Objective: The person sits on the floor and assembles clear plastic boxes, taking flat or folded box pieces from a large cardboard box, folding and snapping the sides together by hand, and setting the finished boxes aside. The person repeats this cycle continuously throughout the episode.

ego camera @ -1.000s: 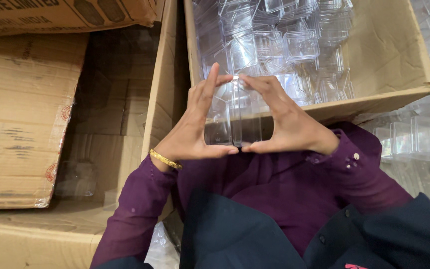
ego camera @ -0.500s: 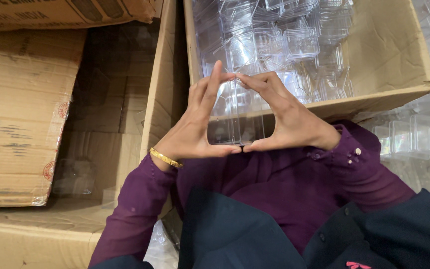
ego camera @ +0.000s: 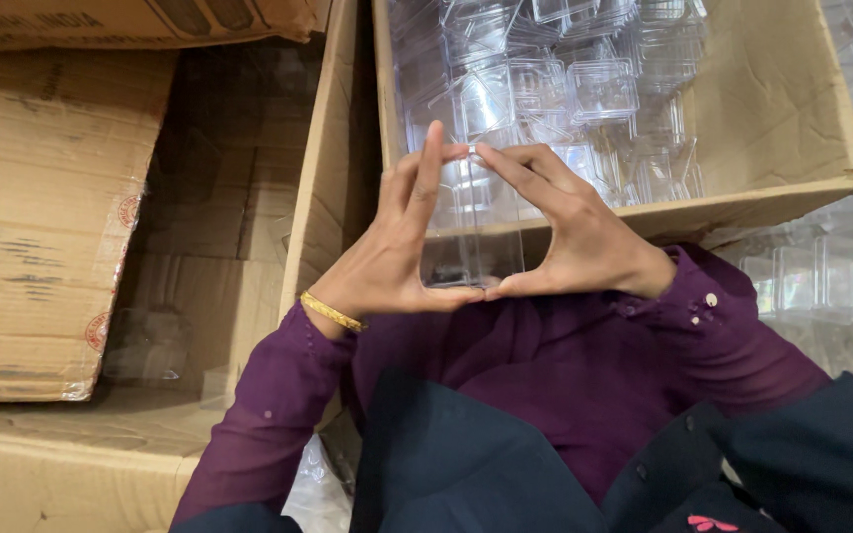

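Clear plastic box [ego camera: 471, 232] pinched between both hands at centre frame.

Left hand [ego camera: 392, 252] and right hand [ego camera: 570, 237] both closed on the box, fingertips meeting at its top edge, thumbs touching under its bottom edge; held just in front of the cardboard carton [ego camera: 772, 109] of clear boxes, upper right; flattened cartons [ego camera: 41, 207] at left; best squeezed evenly from both sides, probably, keeping edges lined up and pressure light to avoid cracking.

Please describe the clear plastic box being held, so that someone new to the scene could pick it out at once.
Start at the open brown cardboard carton filled with loose clear plastic boxes. At its near edge, the left hand and right hand frame one clear rectangular plastic box. It alone is held above the carton, pinched between thumbs and fingertips.
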